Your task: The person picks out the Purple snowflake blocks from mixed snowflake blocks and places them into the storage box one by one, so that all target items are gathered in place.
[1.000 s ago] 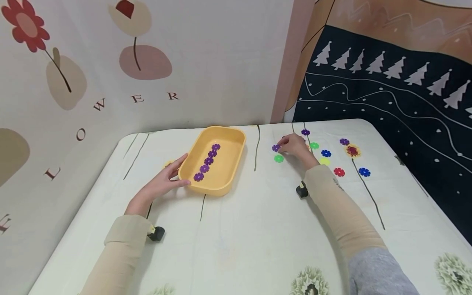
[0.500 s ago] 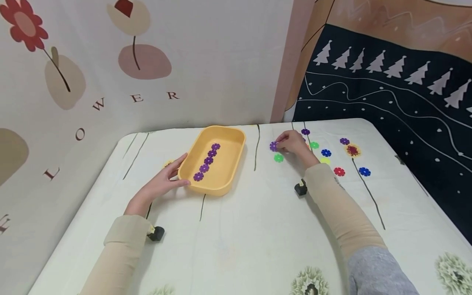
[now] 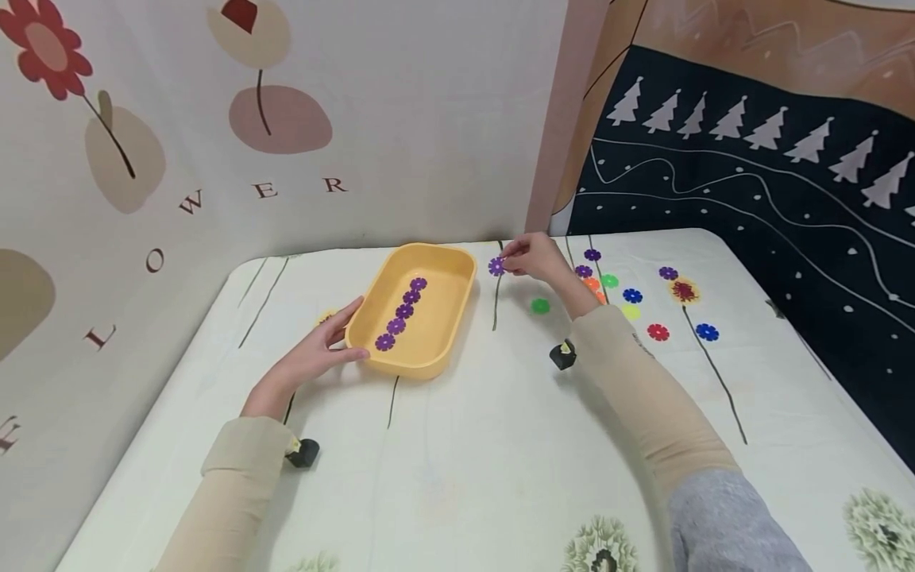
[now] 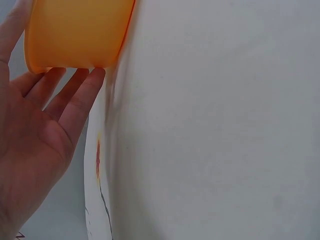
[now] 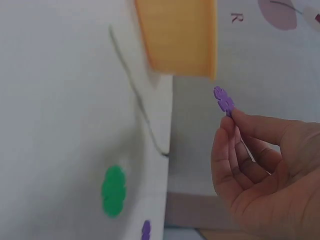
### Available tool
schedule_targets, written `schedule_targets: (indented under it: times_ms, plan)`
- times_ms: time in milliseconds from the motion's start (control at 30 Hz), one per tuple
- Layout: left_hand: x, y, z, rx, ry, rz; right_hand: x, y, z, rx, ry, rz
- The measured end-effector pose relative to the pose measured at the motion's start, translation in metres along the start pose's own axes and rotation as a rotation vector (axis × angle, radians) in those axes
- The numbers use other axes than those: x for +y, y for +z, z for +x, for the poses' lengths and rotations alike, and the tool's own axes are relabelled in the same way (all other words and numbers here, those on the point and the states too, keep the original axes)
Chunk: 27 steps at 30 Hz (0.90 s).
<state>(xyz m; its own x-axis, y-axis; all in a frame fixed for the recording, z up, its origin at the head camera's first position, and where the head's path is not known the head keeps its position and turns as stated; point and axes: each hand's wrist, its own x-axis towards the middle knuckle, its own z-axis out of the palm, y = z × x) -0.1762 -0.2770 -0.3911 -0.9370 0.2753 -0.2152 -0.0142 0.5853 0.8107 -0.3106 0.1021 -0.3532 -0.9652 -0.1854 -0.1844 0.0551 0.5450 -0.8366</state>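
A yellow tray (image 3: 457,306) lies on the table with a row of several purple flower discs (image 3: 402,313) in it. My left hand (image 3: 322,349) rests open against the tray's near left wall (image 4: 75,35), fingers straight. My right hand (image 3: 532,256) is lifted just right of the tray's far corner and pinches one purple flower disc (image 3: 496,266) (image 5: 223,99) between thumb and fingertips. In the right wrist view the tray (image 5: 177,37) shows ahead of the disc.
Loose flower discs lie on the white cloth to the right: green (image 3: 540,305), purple (image 3: 592,255), blue (image 3: 706,331), red (image 3: 657,332) and others. Patterned walls stand behind the table and on its left. The table's right edge drops off beyond the discs.
My right hand picked a purple disc off the cloth and carried it left and up toward the tray. The left hand and tray stayed still.
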Motion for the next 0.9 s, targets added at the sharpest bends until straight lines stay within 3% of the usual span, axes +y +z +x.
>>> schedule_targets:
  times_ms: [400,900]
  plan:
    - [-0.001,0.0,-0.001,0.006,0.002,-0.002,-0.047,0.041,-0.009,-0.087,-0.107,0.003]
    - [-0.002,-0.002,0.0,-0.003,-0.009,-0.022,-0.072,0.107,-0.016,-0.293,-0.215,-0.062]
